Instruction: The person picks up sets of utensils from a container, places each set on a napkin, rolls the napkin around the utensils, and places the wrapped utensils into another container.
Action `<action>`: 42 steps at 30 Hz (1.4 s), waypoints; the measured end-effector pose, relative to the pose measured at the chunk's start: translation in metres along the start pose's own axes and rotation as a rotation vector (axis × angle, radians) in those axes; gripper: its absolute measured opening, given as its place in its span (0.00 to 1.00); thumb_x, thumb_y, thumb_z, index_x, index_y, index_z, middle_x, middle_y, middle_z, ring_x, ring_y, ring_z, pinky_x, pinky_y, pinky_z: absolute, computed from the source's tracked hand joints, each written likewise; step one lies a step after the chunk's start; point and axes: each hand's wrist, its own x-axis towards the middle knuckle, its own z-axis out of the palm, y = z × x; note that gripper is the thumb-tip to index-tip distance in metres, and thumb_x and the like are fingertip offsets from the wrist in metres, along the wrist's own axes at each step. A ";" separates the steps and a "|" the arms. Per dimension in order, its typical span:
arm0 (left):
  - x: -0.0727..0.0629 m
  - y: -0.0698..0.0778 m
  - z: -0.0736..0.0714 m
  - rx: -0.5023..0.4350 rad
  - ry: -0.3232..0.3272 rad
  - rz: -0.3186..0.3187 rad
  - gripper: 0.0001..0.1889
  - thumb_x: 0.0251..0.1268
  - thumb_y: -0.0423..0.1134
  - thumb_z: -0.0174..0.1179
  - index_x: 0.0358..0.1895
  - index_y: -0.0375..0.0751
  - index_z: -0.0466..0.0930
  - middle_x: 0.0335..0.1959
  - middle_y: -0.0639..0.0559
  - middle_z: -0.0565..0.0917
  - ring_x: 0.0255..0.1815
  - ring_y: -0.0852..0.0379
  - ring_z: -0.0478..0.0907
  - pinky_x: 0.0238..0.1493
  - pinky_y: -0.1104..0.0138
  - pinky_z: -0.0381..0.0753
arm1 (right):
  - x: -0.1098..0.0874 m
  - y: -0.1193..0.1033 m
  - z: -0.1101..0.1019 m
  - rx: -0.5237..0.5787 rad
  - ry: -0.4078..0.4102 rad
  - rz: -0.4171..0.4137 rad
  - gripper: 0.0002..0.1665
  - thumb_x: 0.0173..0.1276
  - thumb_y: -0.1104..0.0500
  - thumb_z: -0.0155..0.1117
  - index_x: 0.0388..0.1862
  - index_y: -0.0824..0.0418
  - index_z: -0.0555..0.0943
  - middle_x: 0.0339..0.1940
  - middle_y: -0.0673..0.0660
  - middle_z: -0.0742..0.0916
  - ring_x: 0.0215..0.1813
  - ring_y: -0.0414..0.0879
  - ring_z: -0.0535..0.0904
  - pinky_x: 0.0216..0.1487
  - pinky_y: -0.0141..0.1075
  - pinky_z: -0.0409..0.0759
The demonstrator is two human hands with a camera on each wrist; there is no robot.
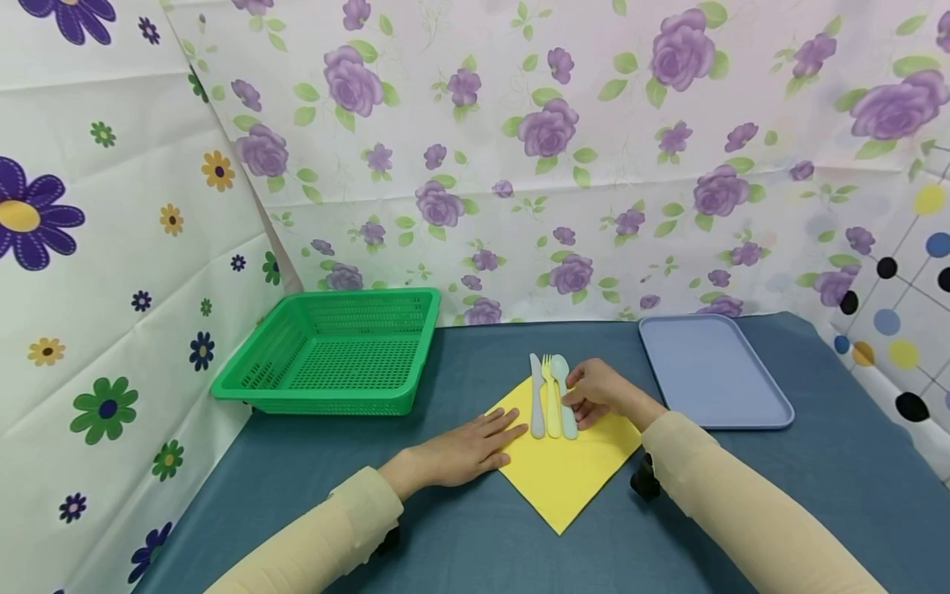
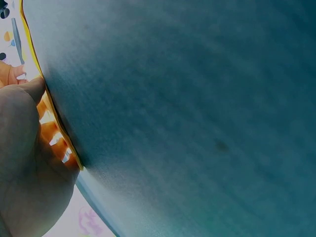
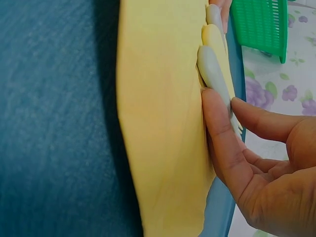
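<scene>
A folded yellow napkin [image 1: 560, 487] lies with one corner toward me. Side by side on it are a pale grey knife [image 1: 538, 404], a yellow fork [image 1: 552, 408] and a pale green spoon [image 1: 569, 425], handles toward me. My left hand [image 1: 471, 450] rests flat with spread fingers on the napkin's left corner. With its thumb and index finger, my right hand [image 1: 596, 389] pinches the spoon from the right. In the right wrist view, thumb and finger meet at the spoon's handle [image 3: 211, 69]. The left wrist view shows the left hand [image 2: 34, 163] along the napkin's edge.
A green plastic basket [image 1: 319, 400] stands at the back left of the blue-covered table [image 1: 475, 544]. Toward the back right lies a light blue tray [image 1: 712, 371]. Flowered cloth [image 1: 497, 165] hangs behind the table and along its left side.
</scene>
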 end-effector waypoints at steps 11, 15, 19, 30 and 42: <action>0.000 0.001 0.000 -0.004 0.005 -0.007 0.31 0.88 0.55 0.37 0.87 0.58 0.46 0.87 0.55 0.43 0.87 0.52 0.38 0.84 0.53 0.47 | -0.002 0.000 -0.003 0.044 -0.042 -0.023 0.19 0.73 0.71 0.66 0.58 0.73 0.72 0.26 0.64 0.83 0.21 0.50 0.82 0.30 0.45 0.89; 0.000 0.001 0.000 0.000 0.007 -0.004 0.31 0.88 0.55 0.37 0.87 0.58 0.46 0.87 0.54 0.43 0.87 0.52 0.39 0.84 0.53 0.47 | -0.003 0.000 -0.004 0.047 -0.047 -0.026 0.18 0.73 0.71 0.65 0.58 0.74 0.72 0.26 0.64 0.83 0.21 0.50 0.82 0.30 0.45 0.89; 0.000 0.002 0.000 0.002 0.004 -0.006 0.31 0.88 0.55 0.37 0.87 0.58 0.46 0.87 0.54 0.43 0.87 0.52 0.39 0.84 0.54 0.47 | -0.005 0.000 -0.005 0.050 -0.049 -0.032 0.18 0.73 0.72 0.64 0.58 0.75 0.72 0.27 0.64 0.83 0.22 0.49 0.82 0.31 0.45 0.90; 0.000 0.001 0.001 0.005 0.002 -0.004 0.31 0.88 0.55 0.37 0.87 0.58 0.46 0.87 0.55 0.43 0.87 0.52 0.38 0.84 0.53 0.47 | -0.003 0.001 -0.005 -0.004 -0.021 -0.023 0.15 0.73 0.71 0.66 0.54 0.72 0.73 0.26 0.64 0.82 0.20 0.48 0.81 0.30 0.45 0.89; 0.000 -0.001 0.002 -0.003 -0.002 -0.002 0.31 0.88 0.55 0.36 0.87 0.59 0.45 0.87 0.55 0.42 0.87 0.52 0.38 0.84 0.54 0.46 | 0.000 0.002 -0.002 0.009 -0.044 -0.038 0.18 0.73 0.72 0.65 0.57 0.74 0.72 0.26 0.64 0.82 0.21 0.50 0.81 0.29 0.43 0.89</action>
